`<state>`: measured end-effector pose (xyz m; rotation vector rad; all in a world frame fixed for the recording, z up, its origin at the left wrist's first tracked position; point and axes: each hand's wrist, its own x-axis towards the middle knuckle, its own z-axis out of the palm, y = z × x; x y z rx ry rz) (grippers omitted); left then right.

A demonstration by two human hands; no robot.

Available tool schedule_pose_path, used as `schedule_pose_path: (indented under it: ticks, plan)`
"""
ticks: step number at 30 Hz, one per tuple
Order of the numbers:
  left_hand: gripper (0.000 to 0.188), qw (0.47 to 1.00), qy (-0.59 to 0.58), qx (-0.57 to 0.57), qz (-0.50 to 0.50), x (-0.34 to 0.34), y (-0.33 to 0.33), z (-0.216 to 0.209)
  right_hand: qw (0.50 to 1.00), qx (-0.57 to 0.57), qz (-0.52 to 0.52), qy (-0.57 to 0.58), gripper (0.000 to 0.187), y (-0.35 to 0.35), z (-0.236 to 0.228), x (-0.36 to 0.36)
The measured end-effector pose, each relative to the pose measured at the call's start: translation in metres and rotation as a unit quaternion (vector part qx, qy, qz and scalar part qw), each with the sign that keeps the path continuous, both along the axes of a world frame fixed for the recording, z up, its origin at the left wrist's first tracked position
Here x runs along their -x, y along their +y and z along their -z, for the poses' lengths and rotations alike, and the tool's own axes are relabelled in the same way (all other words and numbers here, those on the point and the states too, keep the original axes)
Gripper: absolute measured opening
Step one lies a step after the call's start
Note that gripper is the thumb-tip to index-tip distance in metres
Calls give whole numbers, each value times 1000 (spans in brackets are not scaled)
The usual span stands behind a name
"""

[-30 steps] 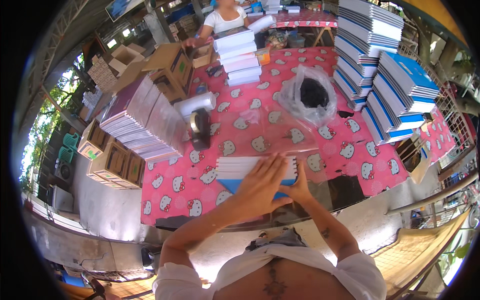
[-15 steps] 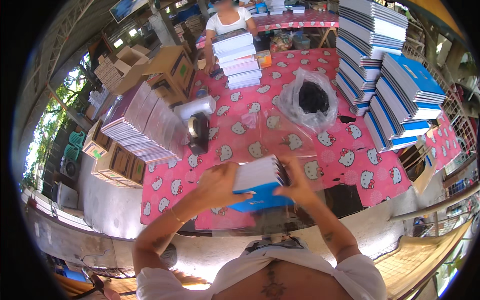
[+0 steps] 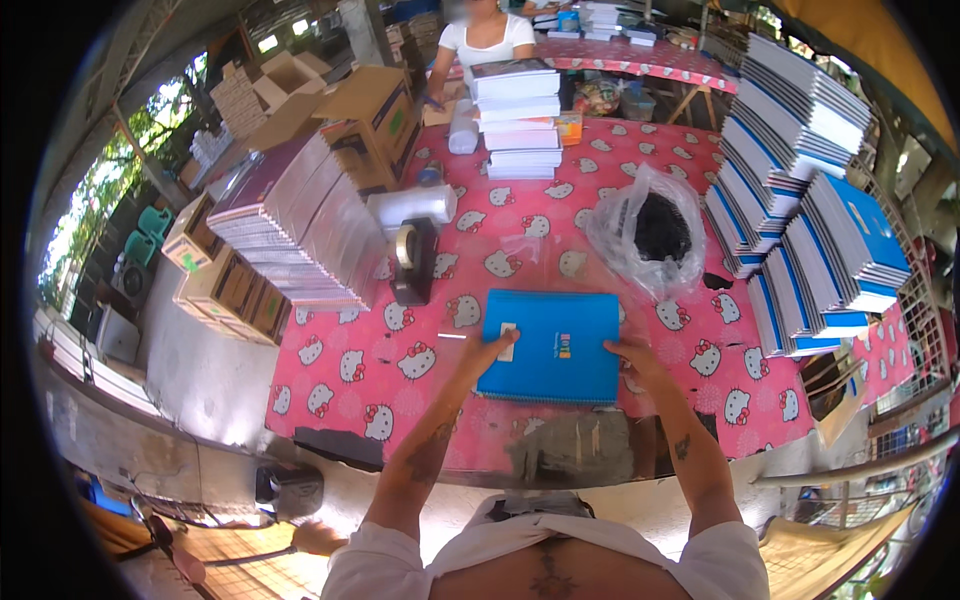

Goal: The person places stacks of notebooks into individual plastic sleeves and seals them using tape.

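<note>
A stack of spiral-bound notebooks with a blue cover (image 3: 565,345) on top is between my hands, over the near middle of the table. My left hand (image 3: 484,355) grips its left side, the thumb lying on the cover by a small pale label. On the opposite side my right hand (image 3: 634,358) holds the edge, thumb on top. The fingers under both edges are mostly hidden. Beyond the stack to the left stands a black tape dispenser (image 3: 414,265) with a roll of tape. An open transparent plastic bag (image 3: 610,235) with something black inside lies to the far right.
Tall piles of blue-edged notebooks (image 3: 790,170) rise at the right. Plastic-wrapped books (image 3: 300,225) and cardboard boxes (image 3: 375,125) stand left. Across the pink patterned table (image 3: 430,400), a person (image 3: 487,42) is behind a book pile (image 3: 520,130).
The notebook stack has turned from tilted, page edges showing, to cover facing up. My hands have shifted to its left and right sides. The view has swung left.
</note>
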<state>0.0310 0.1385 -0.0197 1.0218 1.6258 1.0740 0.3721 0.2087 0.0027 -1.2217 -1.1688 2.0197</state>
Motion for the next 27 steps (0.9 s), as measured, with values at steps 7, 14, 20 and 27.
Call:
schedule_pose_path:
  ticks: [7,14,20,27]
  plan:
    - [65,974,222,28,-20,-1,4,-12,997,-38,51,-51,49,0,14,12]
    - [63,968,247,19,-31,2,0,-19,993,-73,79,-57,41,0,6,18]
    - [47,955,290,-59,35,39,-137,-9,888,-335,-107,-297,28,-104,11,-39]
    - [13,889,315,-184,276,31,-214,10,828,-456,-282,-163,19,-157,43,-61]
